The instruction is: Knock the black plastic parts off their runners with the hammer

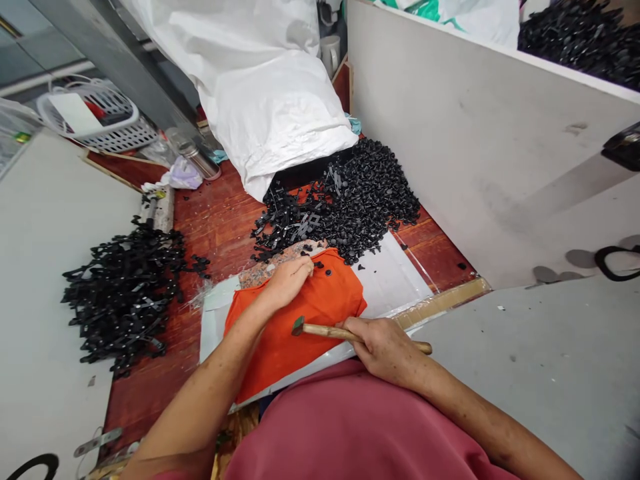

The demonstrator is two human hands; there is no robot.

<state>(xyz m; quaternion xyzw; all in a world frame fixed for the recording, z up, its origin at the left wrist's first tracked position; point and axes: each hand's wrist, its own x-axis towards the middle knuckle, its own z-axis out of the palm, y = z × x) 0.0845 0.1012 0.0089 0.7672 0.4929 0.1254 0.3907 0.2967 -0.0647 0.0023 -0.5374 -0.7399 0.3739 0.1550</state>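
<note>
Two bare hands are in view, one left hand (293,281) and one right hand (383,347), with one hammer (327,331) and one orange cloth (305,327). Small black parts make three heaps: one left heap (130,293), one middle heap (370,193) and one upper-right heap (585,43); the parts within each are too many and too tangled to count. There is one large white sack (285,110), one slotted basket (117,137), one metal flask (203,161), one mug (329,55) and one speckled slab (265,270).

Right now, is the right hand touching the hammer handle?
Touching: the head view shows the right hand closed around the hammer handle.
</note>
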